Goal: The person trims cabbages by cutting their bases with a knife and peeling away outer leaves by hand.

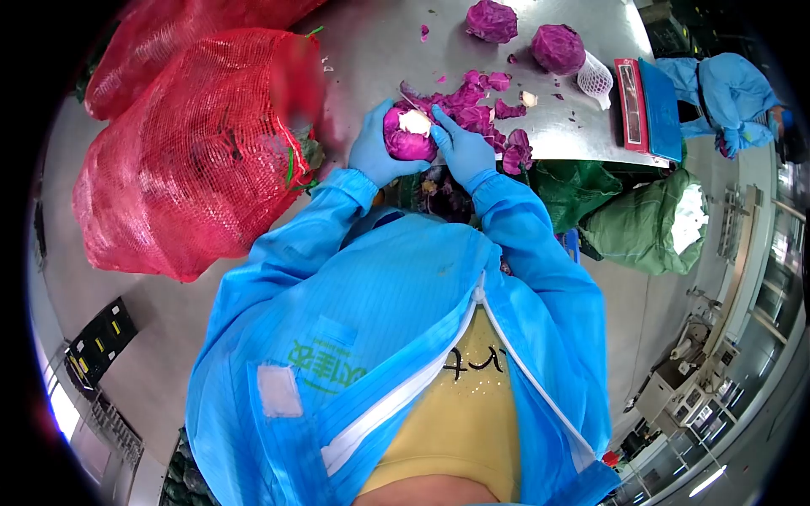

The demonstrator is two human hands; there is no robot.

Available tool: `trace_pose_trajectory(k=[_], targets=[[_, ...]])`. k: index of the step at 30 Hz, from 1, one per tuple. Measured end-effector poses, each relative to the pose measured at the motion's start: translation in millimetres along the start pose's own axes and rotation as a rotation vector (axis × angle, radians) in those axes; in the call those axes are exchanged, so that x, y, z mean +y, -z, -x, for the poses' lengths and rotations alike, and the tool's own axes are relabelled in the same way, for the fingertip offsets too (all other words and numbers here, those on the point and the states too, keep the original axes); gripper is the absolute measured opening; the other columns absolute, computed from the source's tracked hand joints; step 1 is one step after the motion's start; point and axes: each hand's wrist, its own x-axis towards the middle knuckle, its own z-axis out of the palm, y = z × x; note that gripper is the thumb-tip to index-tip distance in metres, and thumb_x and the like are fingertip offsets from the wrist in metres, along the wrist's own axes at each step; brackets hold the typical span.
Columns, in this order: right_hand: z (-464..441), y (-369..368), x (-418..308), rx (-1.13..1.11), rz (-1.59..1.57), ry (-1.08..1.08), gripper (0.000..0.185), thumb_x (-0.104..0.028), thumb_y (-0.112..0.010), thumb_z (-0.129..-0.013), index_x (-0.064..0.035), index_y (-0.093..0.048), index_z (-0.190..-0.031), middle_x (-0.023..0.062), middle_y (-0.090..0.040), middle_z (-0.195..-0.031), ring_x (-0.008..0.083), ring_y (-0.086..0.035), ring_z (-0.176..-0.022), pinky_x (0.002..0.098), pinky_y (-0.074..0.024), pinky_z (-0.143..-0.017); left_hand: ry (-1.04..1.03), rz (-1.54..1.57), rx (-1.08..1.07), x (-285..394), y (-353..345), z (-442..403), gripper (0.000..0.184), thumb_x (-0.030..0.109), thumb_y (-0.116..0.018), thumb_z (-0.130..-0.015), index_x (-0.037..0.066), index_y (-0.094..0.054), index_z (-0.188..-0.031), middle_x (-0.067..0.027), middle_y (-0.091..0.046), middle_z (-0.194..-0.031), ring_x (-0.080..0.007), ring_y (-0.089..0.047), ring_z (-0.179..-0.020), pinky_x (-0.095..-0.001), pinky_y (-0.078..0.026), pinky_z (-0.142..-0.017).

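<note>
A red cabbage [407,145] with a pale cut patch on its upper side is held above the edge of the metal table. My left hand [376,150], in a blue glove, is wrapped round its left side. My right hand [465,148], also gloved, presses against its right side with thumb and fingers; some fingertips are hidden. Loose purple leaves [462,103] lie just beyond my hands. A small pale stem piece [529,99] lies to their right. Below the table edge, more trimmings [445,191] show partly between my forearms.
Two more red cabbages [492,21] sit farther back, beside a white foam net [595,81]. A red-and-blue box or scale [650,110] stands at the table's right end. Large red mesh sacks [198,160] crowd the left; green sacks [645,221] stand right. A person in blue [730,97] is at far right.
</note>
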Motion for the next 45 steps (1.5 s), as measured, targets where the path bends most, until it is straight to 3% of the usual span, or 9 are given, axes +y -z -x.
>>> trace_pose_trajectory(k=[10,23,31,32,34,35,37,40,45], targets=[[4.1,6.6,-8.5,0.013,0.018,-0.07,0.051,-0.058,-0.032,-0.091,-0.0342,-0.039,-0.136,0.019,-0.064,-0.096,0.0383,-0.062,-0.088,0.0475,-0.049,-0.076,0.031,0.007,-0.012,5.5,-0.6,-0.7,0.116,0.037,-0.088,-0.044,0.004,-0.028,-0.137,-0.0184,-0.04,-0.129,-0.0318,-0.045,-0.118,-0.0386,-0.04,-0.099],[18.3,-17.8,-2.0,0.109,-0.286,-0.181,0.047,-0.055,-0.035,-0.092,-0.0363,-0.04,-0.135,0.0202,-0.061,-0.107,0.0403,-0.059,-0.095,0.0478,-0.0468,-0.083,-0.053,-0.053,0.023,6.3,-5.8,2.8,0.109,0.04,-0.085,-0.047,0.005,-0.031,-0.135,-0.0188,-0.039,-0.131,-0.0338,-0.044,-0.118,-0.0384,-0.039,-0.1],[13.5,-24.0,2.0,0.145,-0.353,-0.13,0.048,-0.054,-0.034,-0.093,-0.031,-0.043,-0.134,0.022,-0.062,-0.104,0.0419,-0.057,-0.099,0.0472,-0.0454,-0.085,-0.024,-0.05,0.048,4.6,-6.7,6.6,0.109,0.041,-0.085,-0.047,0.005,-0.031,-0.135,-0.0182,-0.038,-0.131,-0.0331,-0.042,-0.121,-0.0383,-0.039,-0.1],[13.4,-24.3,5.1,0.121,-0.447,-0.135,0.048,-0.052,-0.035,-0.093,-0.0274,-0.046,-0.133,0.0231,-0.063,-0.1,0.0394,-0.058,-0.1,0.0451,-0.0454,-0.086,-0.018,-0.053,0.037,2.8,-6.1,11.5,0.109,0.041,-0.085,-0.047,0.005,-0.031,-0.135,-0.0182,-0.038,-0.131,-0.0331,-0.042,-0.121,-0.0383,-0.039,-0.1],[8.7,-32.4,13.0,0.157,-0.607,-0.124,0.049,-0.049,-0.04,-0.094,-0.0196,-0.049,-0.132,0.0179,-0.066,-0.086,0.028,-0.065,-0.082,0.0376,-0.049,-0.074,-0.012,-0.067,0.018,6.1,-7.0,7.9,0.111,0.042,-0.085,-0.046,0.007,-0.03,-0.136,-0.0176,-0.038,-0.131,-0.0333,-0.042,-0.121,-0.0383,-0.039,-0.1],[6.0,-33.8,19.6,0.158,-0.604,-0.124,0.049,-0.049,-0.04,-0.094,-0.0196,-0.049,-0.132,0.0179,-0.066,-0.086,0.028,-0.065,-0.082,0.0376,-0.049,-0.074,-0.062,-0.103,0.048,7.6,-8.3,9.1,0.112,0.035,-0.087,-0.045,0.005,-0.03,-0.136,-0.0169,-0.038,-0.13,-0.0318,-0.045,-0.117,-0.0369,-0.04,-0.099],[7.6,-26.4,17.0,0.082,-0.788,-0.164,0.05,-0.046,-0.045,-0.094,-0.0099,-0.052,-0.128,0.0091,-0.062,-0.069,0.014,-0.058,-0.06,0.0283,-0.046,-0.058,-0.063,-0.083,0.05,4.4,-10.0,11.3,0.112,0.035,-0.087,-0.045,0.005,-0.029,-0.136,-0.017,-0.037,-0.13,-0.032,-0.044,-0.118,-0.0369,-0.04,-0.099],[1.5,-28.1,20.7,0.077,-0.873,-0.209,0.051,-0.045,-0.046,-0.094,-0.0045,-0.055,-0.124,0.0031,-0.056,-0.061,0.0078,-0.049,-0.051,0.0241,-0.0396,-0.049,-0.078,-0.075,0.052,1.6,-11.6,12.1,0.112,0.039,-0.086,-0.045,0.007,-0.028,-0.136,-0.0175,-0.036,-0.132,-0.0332,-0.042,-0.12,-0.0382,-0.04,-0.1],[-0.8,-24.6,31.5,-0.03,-1.023,-0.334,0.051,-0.047,-0.052,-0.09,-0.0014,-0.06,-0.112,0.0057,-0.059,-0.064,0.0109,-0.054,-0.054,0.025,-0.0419,-0.052,-0.115,-0.127,0.054,4.8,-13.0,13.9,0.112,0.036,-0.087,-0.045,0.007,-0.028,-0.136,-0.0171,-0.036,-0.132,-0.0322,-0.043,-0.119,-0.0372,-0.04,-0.1]])
